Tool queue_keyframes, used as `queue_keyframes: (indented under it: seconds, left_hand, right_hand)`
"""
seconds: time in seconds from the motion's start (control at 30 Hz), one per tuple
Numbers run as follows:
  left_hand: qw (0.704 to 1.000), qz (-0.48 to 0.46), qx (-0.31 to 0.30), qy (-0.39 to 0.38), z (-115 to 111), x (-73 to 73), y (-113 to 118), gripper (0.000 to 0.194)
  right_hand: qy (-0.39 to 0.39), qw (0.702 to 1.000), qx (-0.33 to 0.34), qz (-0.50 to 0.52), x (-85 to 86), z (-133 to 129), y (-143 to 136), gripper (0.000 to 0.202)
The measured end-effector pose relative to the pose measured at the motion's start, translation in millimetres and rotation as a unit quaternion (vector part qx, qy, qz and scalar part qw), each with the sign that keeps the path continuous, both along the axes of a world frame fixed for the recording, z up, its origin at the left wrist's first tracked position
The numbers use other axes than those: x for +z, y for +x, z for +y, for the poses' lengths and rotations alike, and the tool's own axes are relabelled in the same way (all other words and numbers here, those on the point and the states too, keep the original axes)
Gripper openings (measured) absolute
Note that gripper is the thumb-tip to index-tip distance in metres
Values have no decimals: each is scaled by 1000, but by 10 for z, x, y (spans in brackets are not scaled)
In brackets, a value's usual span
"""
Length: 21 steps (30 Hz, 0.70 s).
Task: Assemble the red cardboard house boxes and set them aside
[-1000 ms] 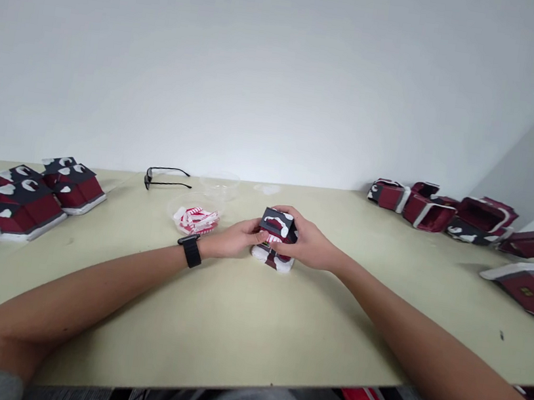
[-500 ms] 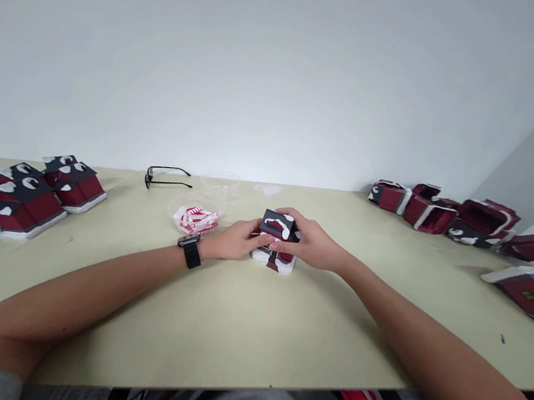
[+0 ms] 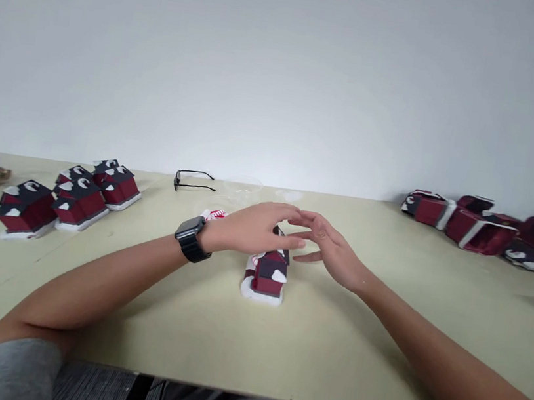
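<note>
House — boxy, peaked, white-based — stands partly behind the left hand.

The miniature house stands upright on its white, rounded base on the pale tabletop. Its walls are dark red and its roof dark grey with white patches; the upper part is partly hidden, and what seems a red-and-white detail shows at the left.

Smooth tabletop, cloth sleeve, glossy watch face, matt small house, perhaps plastic
</note>
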<state>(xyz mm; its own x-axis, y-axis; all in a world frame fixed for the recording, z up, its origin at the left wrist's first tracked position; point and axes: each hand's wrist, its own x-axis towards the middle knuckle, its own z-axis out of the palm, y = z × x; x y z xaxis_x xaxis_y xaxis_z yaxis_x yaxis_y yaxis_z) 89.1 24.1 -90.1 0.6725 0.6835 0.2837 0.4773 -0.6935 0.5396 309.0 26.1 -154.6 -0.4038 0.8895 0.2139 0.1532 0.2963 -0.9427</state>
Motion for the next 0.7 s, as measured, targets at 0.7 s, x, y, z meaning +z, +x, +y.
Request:
queue_keyframes:
  seconds: [0.7]
  left_hand:
    - [902,240,358,22,-1062,-18,-2079,73]
  right_hand:
    - [3,998,-65,-12,-89,112,6,58]
